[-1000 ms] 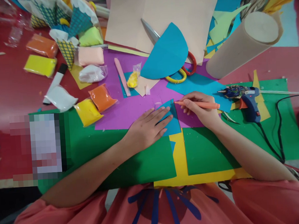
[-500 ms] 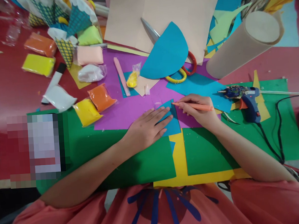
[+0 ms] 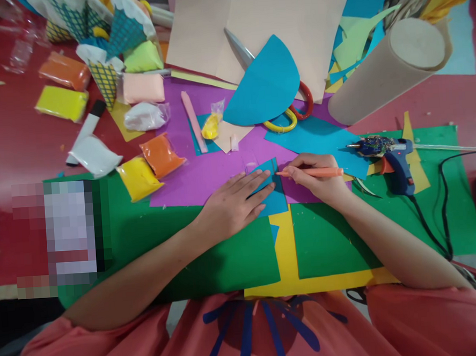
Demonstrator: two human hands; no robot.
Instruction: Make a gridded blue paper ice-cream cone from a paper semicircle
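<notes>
My left hand point(image 3: 231, 205) lies flat with its fingers spread over a small blue paper piece point(image 3: 278, 197), which rests on purple and green sheets. My right hand point(image 3: 316, 178) is closed round an orange marker point(image 3: 322, 172), its tip at the right part of the blue piece. A short dark line shows near the top of that piece. Beyond the hands, a blue fan-shaped paper point(image 3: 266, 85) lies over scissors point(image 3: 280, 123) with one red and one yellow handle loop. A pink marker point(image 3: 193, 121) lies beside a small yellow lump in plastic point(image 3: 210, 127).
On the right, a blue glue gun point(image 3: 400, 162) with a black cord lies on a green sheet point(image 3: 457, 207). A rolled beige sheet point(image 3: 373, 78) stands behind it. Several clay packets point(image 3: 140, 178) and patterned paper cones point(image 3: 105, 81) are at the left.
My right hand and the orange marker have moved slightly down, the tip passing along the blue piece toward me. A dark line shows where the tip was. My left hand is still.
</notes>
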